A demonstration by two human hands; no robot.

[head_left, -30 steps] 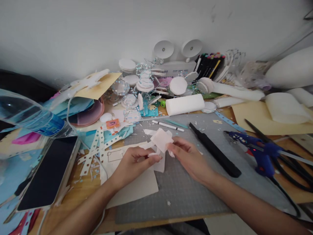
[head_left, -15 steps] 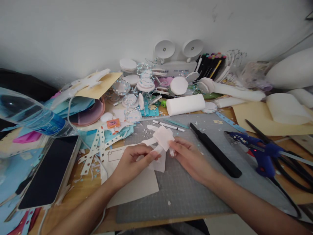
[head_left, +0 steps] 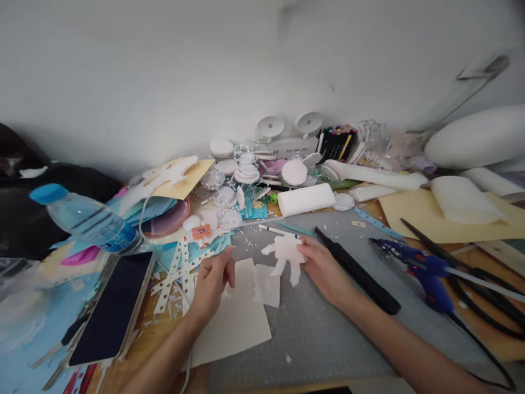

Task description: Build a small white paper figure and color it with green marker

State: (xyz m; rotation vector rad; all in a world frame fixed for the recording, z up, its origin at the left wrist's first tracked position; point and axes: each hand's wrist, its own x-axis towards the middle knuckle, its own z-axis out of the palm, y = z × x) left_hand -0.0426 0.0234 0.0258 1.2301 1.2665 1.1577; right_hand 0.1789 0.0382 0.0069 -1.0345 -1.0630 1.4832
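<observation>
My right hand (head_left: 322, 268) pinches a small white cut-out paper shape (head_left: 285, 251) and holds it just above the grey cutting mat (head_left: 328, 328). My left hand (head_left: 213, 282) has come off the shape and hovers over a cream paper sheet (head_left: 235, 323), its fingers loosely curled with nothing seen in them. A small white paper scrap (head_left: 267, 284) lies on the mat between my hands. A black rod-shaped tool (head_left: 355, 271) lies on the mat just right of my right hand.
A blue glue gun (head_left: 426, 268) and black scissors (head_left: 463, 268) lie at the right. A phone (head_left: 112, 306) and a water bottle (head_left: 88, 219) are at the left. Foam rolls, white discs, markers and paper scraps crowd the back of the desk against the wall.
The camera has tilted up. My left hand has let go of the paper shape and drawn back to the left; my right hand keeps holding it.
</observation>
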